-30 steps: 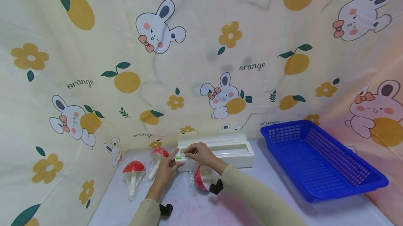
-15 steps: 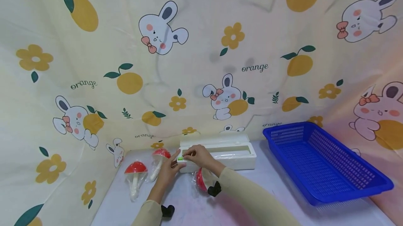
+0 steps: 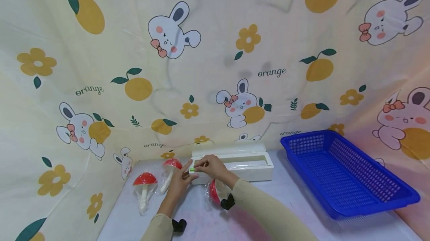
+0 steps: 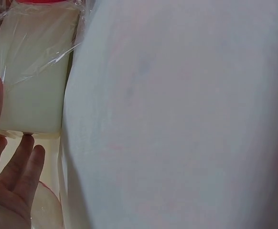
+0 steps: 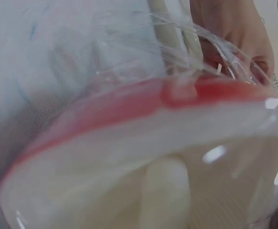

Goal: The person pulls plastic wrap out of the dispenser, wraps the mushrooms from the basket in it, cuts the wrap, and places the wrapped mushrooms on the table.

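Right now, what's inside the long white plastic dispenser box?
The long white plastic dispenser box stands open; a pale roll of film shows inside. The person's right hand covers its left end.

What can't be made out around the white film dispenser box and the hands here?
- Head view: right hand covers the green slider on the white film dispenser box; its grip is too small to judge.
- Head view: right forearm hides most of the film-wrapped red-capped toy mushroom.
- Left wrist view: left hand cut off by the edge.

I am seeing the dispenser box (image 3: pixel 235 164) sitting at the worktop's (image 3: pixel 268 211) back edge. Two wrapped mushrooms (image 3: pixel 144 188) (image 3: pixel 169 174) are lying left of it, a third (image 3: pixel 215 192) before it, the basket (image 3: pixel 346 175) sitting well right.
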Demonstrator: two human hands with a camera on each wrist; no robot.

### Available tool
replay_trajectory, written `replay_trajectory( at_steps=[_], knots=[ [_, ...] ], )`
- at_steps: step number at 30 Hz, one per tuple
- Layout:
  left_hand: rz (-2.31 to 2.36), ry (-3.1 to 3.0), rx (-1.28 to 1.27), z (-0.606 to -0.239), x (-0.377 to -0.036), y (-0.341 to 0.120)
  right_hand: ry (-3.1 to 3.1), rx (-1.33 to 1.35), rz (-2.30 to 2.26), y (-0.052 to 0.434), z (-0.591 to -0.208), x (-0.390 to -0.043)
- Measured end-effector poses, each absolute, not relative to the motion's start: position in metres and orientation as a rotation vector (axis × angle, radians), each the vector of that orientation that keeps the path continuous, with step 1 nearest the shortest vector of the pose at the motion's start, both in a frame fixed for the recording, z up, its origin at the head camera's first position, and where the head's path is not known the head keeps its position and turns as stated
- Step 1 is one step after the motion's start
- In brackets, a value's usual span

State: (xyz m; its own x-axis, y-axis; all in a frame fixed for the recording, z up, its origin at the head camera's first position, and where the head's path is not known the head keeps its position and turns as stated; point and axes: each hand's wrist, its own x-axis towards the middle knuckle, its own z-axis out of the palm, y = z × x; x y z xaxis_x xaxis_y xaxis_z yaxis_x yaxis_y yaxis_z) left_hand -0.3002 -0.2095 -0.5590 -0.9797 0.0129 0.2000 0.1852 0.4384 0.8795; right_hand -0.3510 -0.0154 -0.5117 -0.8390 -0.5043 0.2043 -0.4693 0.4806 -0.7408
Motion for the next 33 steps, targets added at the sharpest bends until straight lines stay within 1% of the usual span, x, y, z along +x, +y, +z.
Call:
replay_trajectory(
  at_steps=[14,19,23,28,33],
  knots=[
    [-1.548,-2.511,-0.188,-0.558,-0.296,-0.208,2.696,-0.822,-1.29,-0.018,-0.511,-0.349],
    [-1.587,-2.495,-0.163,-0.557,-0.295,-0.207,2.689,-0.876,-1.283,-0.016,-0.51,-0.349],
    [-1.624,-2.498,-0.092,-0.559,-0.296,-0.207,2.682,-0.919,-1.276,-0.015,-0.509,-0.348],
    [-1.646,-2.51,-0.041,-0.56,-0.295,-0.207,2.719,-0.865,-1.212,-0.012,-0.507,-0.347],
    [-1.603,-2.53,-0.069,-0.559,-0.296,-0.206,2.798,-0.862,-1.139,-0.006,-0.505,-0.346]
  ],
)
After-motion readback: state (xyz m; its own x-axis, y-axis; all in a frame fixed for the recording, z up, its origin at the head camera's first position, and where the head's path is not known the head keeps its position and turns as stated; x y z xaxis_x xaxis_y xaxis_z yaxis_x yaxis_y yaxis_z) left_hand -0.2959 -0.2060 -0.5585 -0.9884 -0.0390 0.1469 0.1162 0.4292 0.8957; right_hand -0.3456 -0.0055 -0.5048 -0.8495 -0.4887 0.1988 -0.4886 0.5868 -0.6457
